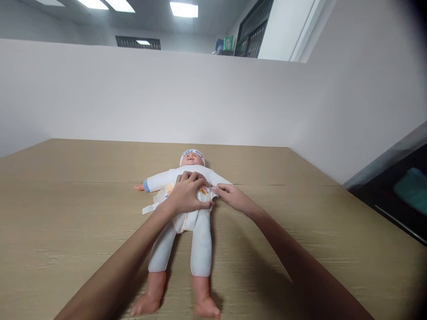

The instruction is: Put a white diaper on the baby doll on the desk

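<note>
A baby doll (201,249) lies on its back on the table, head away from me, in a white outfit and a white cap with blue lettering. Around its hips is a white diaper (184,223) with a coloured print at the waist. My left hand (188,192) rests on the diaper's front, thumb and fingers apart. At the diaper's right edge, my right hand (228,194) has its fingertips pinched on a diaper tab (213,192). Another white tab (150,208) sticks out loose on the left side. My left hand hides part of the doll's belly.
The wooden table (83,222) reaches back to a pale partition wall (150,98). Beyond the table's right edge is a dark container (383,191) with something teal (413,189) in it.
</note>
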Demonstrator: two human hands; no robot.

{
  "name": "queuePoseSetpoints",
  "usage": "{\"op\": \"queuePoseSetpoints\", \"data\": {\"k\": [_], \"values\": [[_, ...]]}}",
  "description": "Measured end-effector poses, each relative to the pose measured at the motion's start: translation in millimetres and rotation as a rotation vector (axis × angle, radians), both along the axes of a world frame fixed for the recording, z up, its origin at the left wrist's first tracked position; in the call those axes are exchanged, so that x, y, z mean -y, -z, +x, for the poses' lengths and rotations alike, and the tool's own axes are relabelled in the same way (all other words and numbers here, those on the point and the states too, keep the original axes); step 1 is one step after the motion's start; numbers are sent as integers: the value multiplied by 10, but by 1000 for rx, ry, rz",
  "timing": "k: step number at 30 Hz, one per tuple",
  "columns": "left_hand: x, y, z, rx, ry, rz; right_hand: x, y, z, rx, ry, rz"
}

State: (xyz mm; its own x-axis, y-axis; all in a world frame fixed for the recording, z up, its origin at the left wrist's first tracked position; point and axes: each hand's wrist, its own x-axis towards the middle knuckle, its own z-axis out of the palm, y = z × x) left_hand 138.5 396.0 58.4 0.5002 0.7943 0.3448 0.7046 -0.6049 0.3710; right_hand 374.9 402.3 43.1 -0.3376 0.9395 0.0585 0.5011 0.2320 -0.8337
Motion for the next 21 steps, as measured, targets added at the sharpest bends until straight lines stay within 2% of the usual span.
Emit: {"op": "queuePoseSetpoints", "data": {"k": [6, 15, 21], "values": [[-3, -21, 13, 22, -24, -19, -37, -142, -330, -6, 23, -47], [1, -21, 24, 29, -24, -25, -90, 167, -438, -145, 83, -69], [-1, -5, 17, 26, -15, -18, 48, 141, -493, -216, 167, 33]]}}
